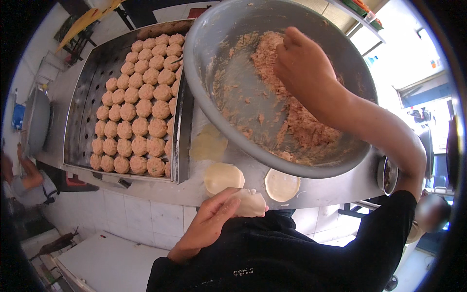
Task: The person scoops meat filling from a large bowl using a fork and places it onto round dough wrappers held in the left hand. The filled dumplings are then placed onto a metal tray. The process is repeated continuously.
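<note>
My left hand [206,221] grips a soft, pale dough wrapper [250,204] in front of my body, close to the table's near edge. Over the big grey basin [226,127], my right hand [301,65] is closed with its fingers curled; whatever is inside them is hidden. Beneath that hand and forearm, pinkish minced filling [306,127] is heaped along the basin's right side, with smears on the walls. Two more round dough wrappers, one on the left [224,178] and one on the right [282,186], lie flat by the basin's near rim.
Left of the basin, a metal tray [80,131] holds rows of round meat-filled pieces [128,112]. A yellowish flat sheet [209,142] lies between tray and basin on the steel table [331,187]. A small metal bowl [389,175] stands right. Other people appear at far left and right.
</note>
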